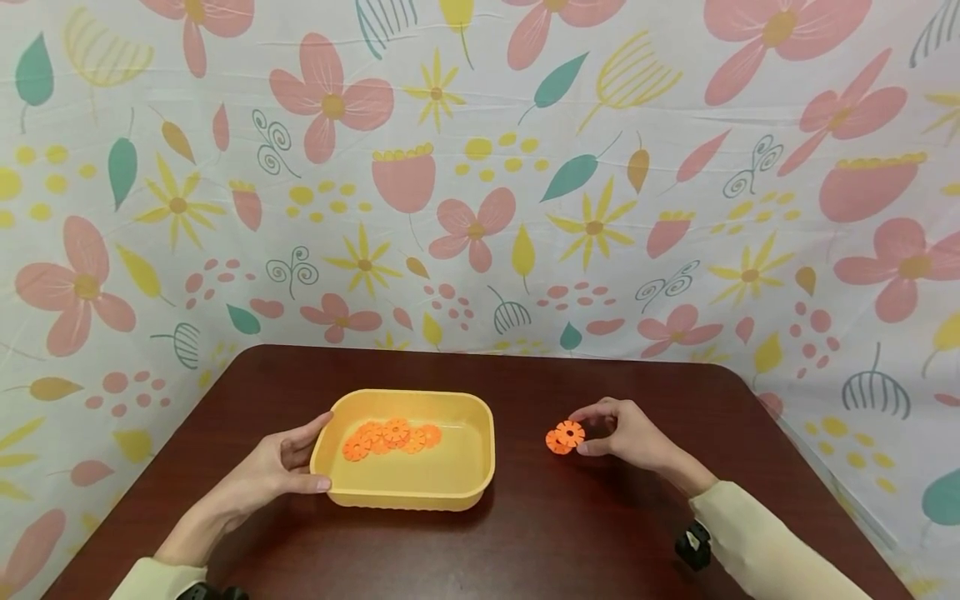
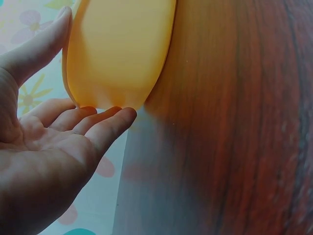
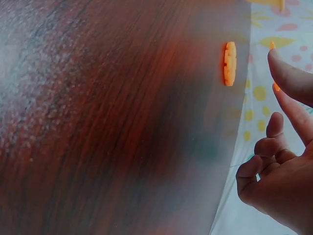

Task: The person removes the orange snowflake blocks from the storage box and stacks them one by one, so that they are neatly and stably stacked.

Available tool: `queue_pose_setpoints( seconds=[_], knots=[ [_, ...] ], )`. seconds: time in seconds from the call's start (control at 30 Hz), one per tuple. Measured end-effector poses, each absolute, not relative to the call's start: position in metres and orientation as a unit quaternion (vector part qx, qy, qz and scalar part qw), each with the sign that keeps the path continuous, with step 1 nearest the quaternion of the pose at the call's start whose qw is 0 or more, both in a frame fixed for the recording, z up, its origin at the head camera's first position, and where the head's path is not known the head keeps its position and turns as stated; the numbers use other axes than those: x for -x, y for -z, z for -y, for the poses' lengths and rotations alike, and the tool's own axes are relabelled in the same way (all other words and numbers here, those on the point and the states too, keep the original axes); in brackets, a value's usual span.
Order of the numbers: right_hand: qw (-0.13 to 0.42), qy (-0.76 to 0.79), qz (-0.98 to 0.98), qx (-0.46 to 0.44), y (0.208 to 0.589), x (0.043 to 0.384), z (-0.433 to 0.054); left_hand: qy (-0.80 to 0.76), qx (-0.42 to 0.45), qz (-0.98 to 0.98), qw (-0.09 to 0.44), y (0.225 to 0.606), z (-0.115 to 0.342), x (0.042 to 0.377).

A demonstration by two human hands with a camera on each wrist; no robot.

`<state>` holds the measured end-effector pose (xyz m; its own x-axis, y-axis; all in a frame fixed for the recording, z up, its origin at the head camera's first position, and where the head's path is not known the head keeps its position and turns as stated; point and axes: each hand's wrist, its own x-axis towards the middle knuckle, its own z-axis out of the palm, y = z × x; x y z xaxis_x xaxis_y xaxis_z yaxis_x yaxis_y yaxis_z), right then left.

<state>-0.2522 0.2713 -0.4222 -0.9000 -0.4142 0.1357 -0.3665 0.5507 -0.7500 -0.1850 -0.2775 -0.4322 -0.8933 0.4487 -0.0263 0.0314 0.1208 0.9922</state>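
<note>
My left hand [image 1: 273,471] holds the left end of a shallow yellow plastic bin [image 1: 420,492], thumb and fingers spread along that end. In the left wrist view the fingertips [image 2: 128,113] are right at the bin's [image 2: 122,49] wall. Several orange notched plastic discs [image 1: 396,430] lie overlapping inside the bin. To its right, my right hand [image 1: 633,433] pinches an orange notched disc [image 1: 572,432] between thumb and index finger. A second orange disc [image 3: 230,63] lies on the table, partly hidden behind the held one in the head view.
The dark brown wooden table [image 1: 525,550] has rounded far corners. Behind it hangs a floral-patterned cloth [image 1: 480,167], which also runs along both sides. A black strapped device [image 1: 693,546] sits at the right wrist.
</note>
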Motion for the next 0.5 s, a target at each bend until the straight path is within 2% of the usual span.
queue_pose_setpoints(
  seconds=[0.5],
  knots=[
    [0.046,0.409,-0.892,0.188,0.436,0.262,-0.271,-0.645,-0.163,-0.729,0.158,0.434,0.277,0.186]
  ],
)
